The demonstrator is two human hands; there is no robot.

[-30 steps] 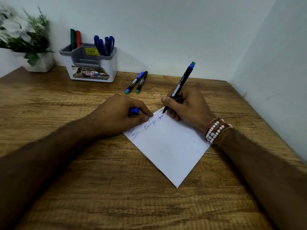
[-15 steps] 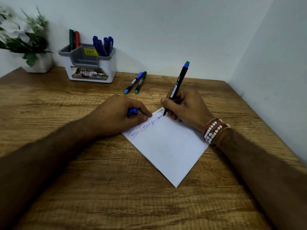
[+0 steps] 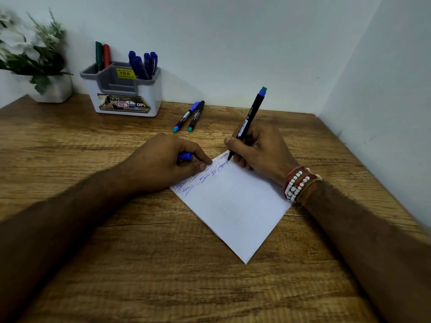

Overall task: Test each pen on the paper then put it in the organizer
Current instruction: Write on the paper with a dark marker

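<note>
A white sheet of paper (image 3: 235,208) lies tilted on the wooden desk, with blue scribbles along its upper left edge. My right hand (image 3: 258,148) grips a black pen (image 3: 248,120) with a blue-green end, tip touching the paper's top corner. My left hand (image 3: 172,159) rests on the paper's left edge, curled around a blue pen cap (image 3: 185,156). Two more black pens (image 3: 189,116) lie side by side behind the hands. The white and grey organizer (image 3: 123,94) stands at the back left, holding a green, a red and several blue pens.
A potted plant with white flowers (image 3: 35,59) stands at the far left corner. White walls close the desk at the back and on the right. Beaded bracelets circle my right wrist (image 3: 299,183). Bare wood desk (image 3: 163,276) lies in front.
The pen in my right hand has tilted more upright and its tip has shifted slightly along the paper's top corner, adding scribble. My left hand has stayed put.
</note>
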